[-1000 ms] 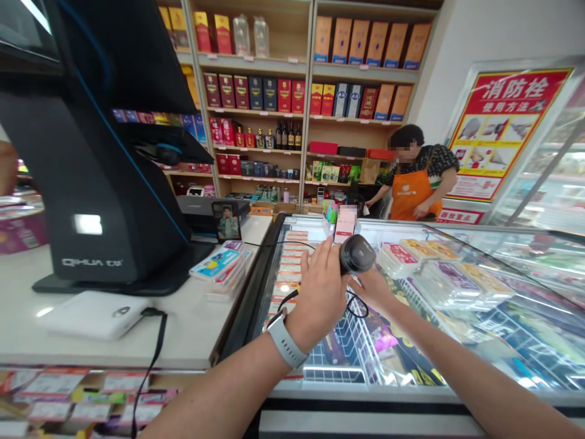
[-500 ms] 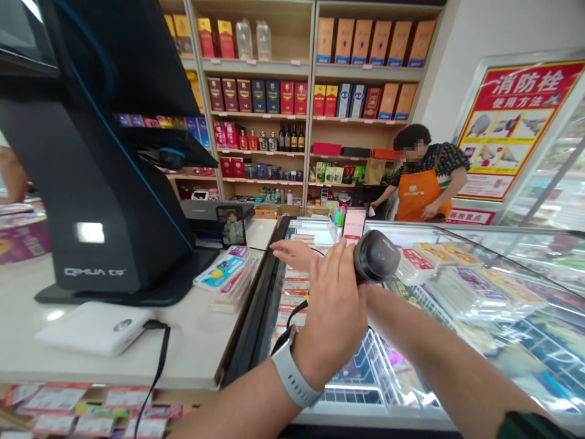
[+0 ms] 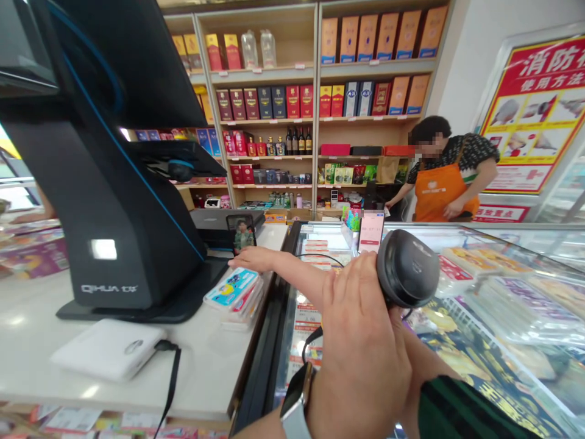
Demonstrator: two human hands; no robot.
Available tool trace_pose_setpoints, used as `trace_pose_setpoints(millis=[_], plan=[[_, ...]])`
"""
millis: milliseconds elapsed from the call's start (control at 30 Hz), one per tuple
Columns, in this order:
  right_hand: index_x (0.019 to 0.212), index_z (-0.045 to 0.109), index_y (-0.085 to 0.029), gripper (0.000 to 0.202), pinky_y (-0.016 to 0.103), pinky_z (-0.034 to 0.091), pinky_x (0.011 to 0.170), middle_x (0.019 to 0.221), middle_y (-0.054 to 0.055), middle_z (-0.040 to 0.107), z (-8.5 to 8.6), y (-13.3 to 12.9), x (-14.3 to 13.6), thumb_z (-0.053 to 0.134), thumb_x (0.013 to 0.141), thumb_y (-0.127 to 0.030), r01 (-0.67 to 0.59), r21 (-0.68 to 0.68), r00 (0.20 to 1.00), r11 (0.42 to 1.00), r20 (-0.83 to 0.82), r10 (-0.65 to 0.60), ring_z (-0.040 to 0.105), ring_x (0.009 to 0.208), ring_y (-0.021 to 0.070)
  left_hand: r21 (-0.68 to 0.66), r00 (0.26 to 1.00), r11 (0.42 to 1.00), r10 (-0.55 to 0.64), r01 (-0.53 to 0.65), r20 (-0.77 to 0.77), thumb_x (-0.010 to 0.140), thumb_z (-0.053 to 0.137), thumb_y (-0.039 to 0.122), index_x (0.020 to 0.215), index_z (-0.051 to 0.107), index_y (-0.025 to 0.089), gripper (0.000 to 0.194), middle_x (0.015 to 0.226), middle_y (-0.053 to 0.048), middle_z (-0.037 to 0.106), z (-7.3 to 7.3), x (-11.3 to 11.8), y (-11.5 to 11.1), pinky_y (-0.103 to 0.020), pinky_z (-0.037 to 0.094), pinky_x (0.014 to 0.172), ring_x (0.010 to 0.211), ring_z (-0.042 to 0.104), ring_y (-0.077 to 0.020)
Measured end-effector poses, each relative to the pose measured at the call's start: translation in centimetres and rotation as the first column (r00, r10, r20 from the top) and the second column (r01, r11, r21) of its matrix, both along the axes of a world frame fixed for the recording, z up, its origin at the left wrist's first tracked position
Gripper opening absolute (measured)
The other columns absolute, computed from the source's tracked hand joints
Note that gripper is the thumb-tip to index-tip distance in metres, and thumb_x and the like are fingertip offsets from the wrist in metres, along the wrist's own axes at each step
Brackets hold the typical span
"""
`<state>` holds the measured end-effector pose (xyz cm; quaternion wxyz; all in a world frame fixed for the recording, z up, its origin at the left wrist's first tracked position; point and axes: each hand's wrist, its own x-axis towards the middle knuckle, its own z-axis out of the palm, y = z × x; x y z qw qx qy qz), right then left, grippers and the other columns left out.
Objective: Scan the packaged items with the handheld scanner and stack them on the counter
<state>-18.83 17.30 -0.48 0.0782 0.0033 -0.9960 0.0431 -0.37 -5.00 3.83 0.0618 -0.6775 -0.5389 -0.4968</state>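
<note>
While the left hand [image 3: 361, 335], with a watch [image 3: 297, 393] at its wrist, is clamped on the black scanner [image 3: 408, 268] above the freezer [image 3: 273, 341], the right arm crosses beyond that wrist and stretches left; the right hand [image 3: 251, 259] is palm down with its fingers straight, gripping nothing that shows, at the far side of the packs [image 3: 233, 289]; whether it touches them I cannot tell.

The packs lie stacked on the right edge of the worktop [image 3: 205, 366], just right of the till [image 3: 123, 183]; a small screen [image 3: 240, 231] stands behind the right hand; a white box [image 3: 109, 349] lies nearer, left, with a cable [image 3: 171, 390] running off the near edge; a phone [image 3: 371, 230] stands far, behind the scanner; a co-worker [image 3: 443, 189] in an orange apron leans at far right, near the shelves [image 3: 292, 42].
</note>
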Motion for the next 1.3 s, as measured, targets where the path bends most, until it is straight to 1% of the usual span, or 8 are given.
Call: trace_pose_setpoints(millis=[100,233,333,600,900,1100,1200,1300], plan=[[0.108,0.068,-0.018,0.049,0.026,0.046,0.082,0.111,0.007,0.071,0.3,0.1,0.2,0.032,0.100,-0.050,0.068,-0.024,0.996,0.997,0.058,-0.067,0.066,0.096,0.0189,-0.015,1.000,1.000,-0.004,0.004,-0.001,0.084,0.047,0.009,0.140,0.036,0.020,0.058,0.139,-0.008,0.052,0.0,0.1,-0.1,-0.047,0.041,0.112,0.129,0.047,-0.0247],[0.106,0.068,-0.022,0.038,0.024,0.045,0.076,0.104,0.003,0.073,-0.2,0.4,1.7,0.037,0.100,-0.043,0.035,0.008,0.995,0.999,0.094,-0.035,0.066,0.089,0.0155,-0.025,1.000,0.999,-0.025,0.025,-0.016,0.086,0.046,0.011,0.140,0.036,0.019,0.055,0.138,-0.009,0.052,0.1,0.1,-0.2,-0.047,0.037,0.114,0.130,0.046,-0.0240],[0.098,0.070,-0.018,0.043,0.025,0.045,0.077,0.097,0.006,0.073,-0.6,0.9,3.2,0.034,0.100,-0.042,0.053,0.035,0.993,0.998,0.100,-0.057,0.065,0.087,0.0162,-0.012,0.999,0.999,-0.041,0.041,-0.018,0.087,0.046,0.012,0.138,0.038,0.018,0.052,0.136,-0.010,0.053,0.1,0.2,-0.1,-0.048,0.038,0.112,0.128,0.047,-0.0247],[0.104,0.064,-0.017,0.049,0.032,0.043,0.083,0.104,0.011,0.069,-1.2,0.0,5.6,0.024,0.102,-0.044,0.107,0.098,0.994,0.989,0.006,-0.108,0.064,0.093,0.0196,0.013,0.997,0.998,-0.056,0.057,-0.051,0.087,0.045,0.011,0.136,0.037,0.016,0.050,0.136,-0.010,0.053,-0.5,0.4,0.4,-0.046,0.037,0.112,0.128,0.046,-0.0233],[0.103,0.067,-0.018,0.058,0.028,0.041,0.083,0.101,0.009,0.068,0.1,-0.8,6.8,0.019,0.101,-0.051,0.181,0.168,0.977,0.969,-0.145,-0.158,0.063,0.097,0.0184,-0.033,0.996,0.997,-0.078,0.077,-0.050,0.088,0.045,0.013,0.137,0.037,0.014,0.050,0.136,-0.011,0.053,-0.6,0.0,1.1,-0.048,0.035,0.112,0.129,0.046,-0.0257],[0.099,0.069,-0.016,0.074,0.031,0.044,0.079,0.098,0.013,0.069,1.1,-1.4,8.0,0.012,0.096,-0.063,0.447,0.207,0.886,0.870,-0.234,-0.400,0.065,0.096,0.0238,-0.026,0.994,0.997,-0.081,0.079,-0.077,0.089,0.045,0.013,0.139,0.035,0.014,0.051,0.137,-0.011,0.053,-0.9,0.1,1.2,-0.046,0.031,0.114,0.131,0.044,-0.0233],[0.103,0.069,-0.013,0.078,0.035,0.044,0.083,0.107,0.018,0.068,0.9,-1.0,8.6,0.012,0.095,-0.065,0.599,0.122,0.791,0.791,-0.244,-0.561,0.064,0.101,0.0269,-0.036,0.994,0.997,-0.066,0.063,-0.086,0.089,0.047,0.015,0.139,0.035,0.014,0.051,0.137,-0.010,0.053,-1.2,0.2,1.4,-0.046,0.029,0.115,0.130,0.044,-0.0229],[0.095,0.072,-0.009,0.078,0.036,0.045,0.084,0.100,0.021,0.070,0.1,-0.2,9.6,0.017,0.095,-0.065,0.698,0.044,0.709,0.714,-0.177,-0.682,0.066,0.099,0.0283,-0.048,0.992,0.996,-0.076,0.071,-0.099,0.089,0.049,0.017,0.138,0.036,0.014,0.051,0.136,-0.009,0.054,-1.4,0.3,1.6,-0.046,0.028,0.115,0.128,0.045,-0.0226]])
